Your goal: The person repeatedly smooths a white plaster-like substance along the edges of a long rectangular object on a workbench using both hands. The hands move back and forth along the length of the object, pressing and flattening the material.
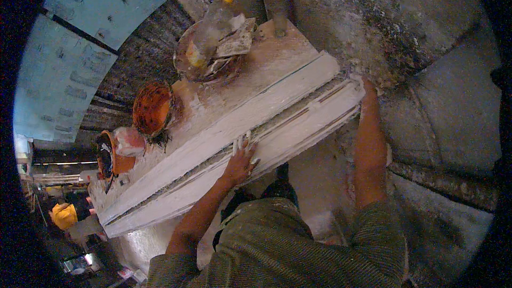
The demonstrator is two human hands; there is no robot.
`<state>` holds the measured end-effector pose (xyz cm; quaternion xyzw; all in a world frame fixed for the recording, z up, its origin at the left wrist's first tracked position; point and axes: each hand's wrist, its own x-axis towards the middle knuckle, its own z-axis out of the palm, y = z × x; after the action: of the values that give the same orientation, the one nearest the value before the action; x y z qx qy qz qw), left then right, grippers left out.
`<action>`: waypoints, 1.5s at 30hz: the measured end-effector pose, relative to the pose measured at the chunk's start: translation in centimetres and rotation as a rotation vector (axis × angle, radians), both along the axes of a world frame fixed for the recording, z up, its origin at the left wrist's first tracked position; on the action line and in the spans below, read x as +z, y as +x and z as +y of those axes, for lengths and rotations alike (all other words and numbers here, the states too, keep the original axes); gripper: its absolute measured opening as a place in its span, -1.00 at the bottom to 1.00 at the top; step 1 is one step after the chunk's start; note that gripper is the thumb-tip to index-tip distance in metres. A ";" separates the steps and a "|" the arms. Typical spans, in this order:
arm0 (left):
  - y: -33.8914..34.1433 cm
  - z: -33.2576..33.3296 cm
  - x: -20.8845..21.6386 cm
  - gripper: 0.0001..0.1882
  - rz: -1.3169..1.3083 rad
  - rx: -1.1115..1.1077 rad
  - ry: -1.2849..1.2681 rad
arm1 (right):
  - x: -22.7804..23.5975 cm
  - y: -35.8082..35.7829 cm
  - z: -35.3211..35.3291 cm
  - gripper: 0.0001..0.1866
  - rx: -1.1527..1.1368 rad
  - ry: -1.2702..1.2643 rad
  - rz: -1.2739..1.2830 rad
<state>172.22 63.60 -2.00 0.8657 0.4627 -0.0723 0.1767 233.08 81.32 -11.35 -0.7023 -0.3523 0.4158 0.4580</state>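
Observation:
Two long white pieces, which look like plaster mouldings, lie side by side slantwise across a worktable [200, 104], with a dark gap between them. On the nearer moulding [298, 128], my left hand [242, 161] rests around the middle, its whitened fingers spread and stretched toward the gap. At that moulding's far right end my right hand [364, 86] holds the corner; its fingers are small and partly lost in the white. The farther moulding [256, 98] lies beyond both hands, touched by neither.
At the table's far edge stand a round basin [184, 56] with a clear bottle [207, 37] and broken white pieces [237, 40], an orange bucket on its side [152, 109], and another orange bucket [124, 164] near a whitish-red lump [129, 141]. A rough wall [341, 10] rises at right.

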 end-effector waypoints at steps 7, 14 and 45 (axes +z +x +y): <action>1.3 0.1 0.8 -0.26 -0.233 0.064 0.009 | 0.9 1.3 1.3 -0.60 -0.014 0.081 0.108; 0.5 -0.1 0.1 -0.29 -0.225 0.094 -0.042 | 2.3 4.1 1.6 -0.65 -0.037 0.226 0.243; -2.8 -0.1 2.3 -0.25 -0.379 0.201 -0.050 | 25.9 4.6 11.5 -0.62 -0.105 0.749 0.108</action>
<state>169.37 63.47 0.34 0.8087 0.5033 0.0982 0.2882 237.69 92.77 14.58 -0.4806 -0.4187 0.2708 0.7214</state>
